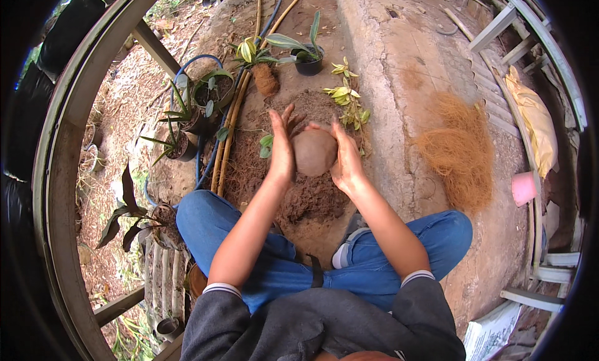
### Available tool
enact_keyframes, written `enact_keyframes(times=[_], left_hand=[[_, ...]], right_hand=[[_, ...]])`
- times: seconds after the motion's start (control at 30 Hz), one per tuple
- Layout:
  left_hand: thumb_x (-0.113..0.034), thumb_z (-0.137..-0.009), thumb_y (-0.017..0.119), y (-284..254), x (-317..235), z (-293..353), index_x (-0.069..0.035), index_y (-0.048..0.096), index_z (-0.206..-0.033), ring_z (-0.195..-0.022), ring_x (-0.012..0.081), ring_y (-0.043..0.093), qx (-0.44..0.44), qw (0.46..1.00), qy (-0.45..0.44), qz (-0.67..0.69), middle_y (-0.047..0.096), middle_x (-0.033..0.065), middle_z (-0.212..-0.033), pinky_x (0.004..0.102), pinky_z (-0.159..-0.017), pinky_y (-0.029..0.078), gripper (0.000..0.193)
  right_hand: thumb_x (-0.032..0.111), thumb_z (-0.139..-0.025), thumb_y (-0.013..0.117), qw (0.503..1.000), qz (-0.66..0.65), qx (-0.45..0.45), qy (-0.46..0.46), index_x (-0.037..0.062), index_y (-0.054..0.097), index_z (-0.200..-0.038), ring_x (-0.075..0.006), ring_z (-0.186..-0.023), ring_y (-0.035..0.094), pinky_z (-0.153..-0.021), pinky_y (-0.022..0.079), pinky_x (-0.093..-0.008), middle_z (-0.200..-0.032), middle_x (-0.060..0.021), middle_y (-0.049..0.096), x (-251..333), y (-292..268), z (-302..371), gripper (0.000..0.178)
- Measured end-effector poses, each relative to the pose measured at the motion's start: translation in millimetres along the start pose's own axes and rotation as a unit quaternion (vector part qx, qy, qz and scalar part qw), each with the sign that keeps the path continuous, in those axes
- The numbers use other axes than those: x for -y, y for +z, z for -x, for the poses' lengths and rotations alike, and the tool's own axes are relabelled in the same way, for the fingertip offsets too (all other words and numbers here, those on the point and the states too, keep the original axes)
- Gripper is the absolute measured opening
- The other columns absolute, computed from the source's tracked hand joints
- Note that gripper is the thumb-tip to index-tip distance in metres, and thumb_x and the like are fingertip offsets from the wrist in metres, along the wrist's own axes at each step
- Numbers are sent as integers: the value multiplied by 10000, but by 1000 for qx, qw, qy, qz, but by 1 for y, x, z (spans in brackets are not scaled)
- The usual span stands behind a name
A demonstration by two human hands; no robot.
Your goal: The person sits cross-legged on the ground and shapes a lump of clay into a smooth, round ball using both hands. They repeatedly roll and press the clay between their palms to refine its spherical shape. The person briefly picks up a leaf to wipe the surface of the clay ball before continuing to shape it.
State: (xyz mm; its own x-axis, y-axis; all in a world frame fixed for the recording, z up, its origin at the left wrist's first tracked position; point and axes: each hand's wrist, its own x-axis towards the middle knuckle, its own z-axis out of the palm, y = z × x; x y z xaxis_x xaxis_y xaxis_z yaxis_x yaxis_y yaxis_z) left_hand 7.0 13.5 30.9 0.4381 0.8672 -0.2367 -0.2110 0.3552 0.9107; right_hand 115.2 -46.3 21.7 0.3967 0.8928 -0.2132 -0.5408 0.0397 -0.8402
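Observation:
A smooth, round brown ball of soil (314,152) is cupped between my two hands, above a heap of loose dark soil (312,200). My left hand (282,146) has its palm edge against the ball's left side, its fingers stretched out and soiled. On the ball's right side my right hand (345,155) curves round it, fingers toward the far side. A small green-leaved sprig (266,146) lies just left of my left hand. Yellow-green leafy cuttings (344,96) lie on the ground beyond my right hand.
Orange-brown coconut fibre (458,149) lies at the right. Beyond my hands stand a fibre-wrapped plant ball (266,80) and a black-potted plant (308,66). Bamboo poles (226,133), a blue hose (198,155) and potted plants (183,146) line the left. A pink pot (525,189) is far right.

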Motion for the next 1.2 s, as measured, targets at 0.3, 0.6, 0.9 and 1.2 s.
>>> enact_keyframes(times=[0.3, 0.6, 0.9, 1.2], left_hand=[[-808, -786, 258, 5, -5, 8, -42, 235, -1418, -1217, 294, 427, -3, 983, -73, 167, 349, 185, -1399, 456, -1009, 367, 993], [-724, -858, 213, 15, 2, 13, -96, 239, -1446, -1308, 296, 344, 67, 995, 72, 32, 315, 175, -1438, 403, -1064, 317, 861], [-732, -836, 295, 6, -2, 15, -92, 305, -1402, -1291, 284, 364, 159, 980, -3, 120, 365, 147, -1391, 461, -1048, 347, 854], [-600, -880, 450, 17, 11, 25, -97, 469, -1227, -1157, 209, 488, 87, 917, -84, 381, 505, 90, -1221, 369, -976, 426, 611]], right_hand=[[374, -914, 530, 998, -32, -40, 45, -12, 566, -1137, -216, -1007, 598, -899, 472, -386, -1031, -135, 622, 4, 10, 11, 447], [458, -925, 481, 930, 213, 0, -299, 9, 577, -1151, -250, -1088, 564, -955, 439, -397, -1145, -147, 597, 4, 18, 12, 511], [327, -991, 354, 933, 180, -73, -305, -19, 531, -1146, -211, -1161, 457, -998, 328, -356, -1213, -130, 508, 11, 23, 27, 418], [186, -837, 609, 773, 439, 75, -451, -24, 612, -1060, -286, -1126, 529, -995, 378, -418, -1133, -163, 587, 23, 17, 19, 307]])
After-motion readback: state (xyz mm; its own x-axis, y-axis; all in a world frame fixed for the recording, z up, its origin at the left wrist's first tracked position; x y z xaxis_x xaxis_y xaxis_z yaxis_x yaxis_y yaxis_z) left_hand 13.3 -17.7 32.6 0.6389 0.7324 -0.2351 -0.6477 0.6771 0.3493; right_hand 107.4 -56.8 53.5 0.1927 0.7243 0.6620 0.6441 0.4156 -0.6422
